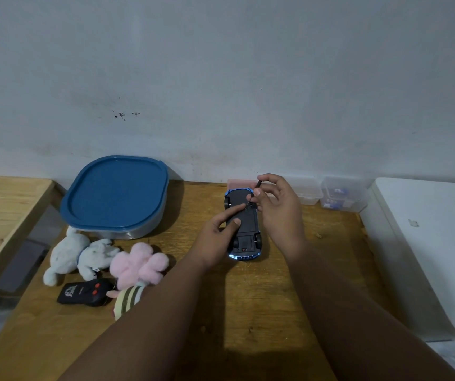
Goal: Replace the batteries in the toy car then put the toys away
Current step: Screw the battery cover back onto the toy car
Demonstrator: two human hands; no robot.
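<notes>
A blue toy car (pixel 244 232) lies upside down on the wooden table (pixel 248 312), its dark underside facing up. My left hand (pixel 216 237) grips the car's left side, index finger stretched along the underside. My right hand (pixel 278 207) pinches a thin dark screwdriver (pixel 254 192) whose tip touches the underside near the far axle. At the left lie a white plush bunny (pixel 75 255), a pink plush (pixel 139 264), a striped plush (pixel 128 296) and a black remote control (pixel 86 292).
A grey container with a blue lid (pixel 116 193) stands at the back left. Two small clear boxes (pixel 341 195) sit against the wall at the right, one with blue items inside. A white bin (pixel 427 243) borders the table's right edge. A pink object (pixel 238 184) lies behind the car.
</notes>
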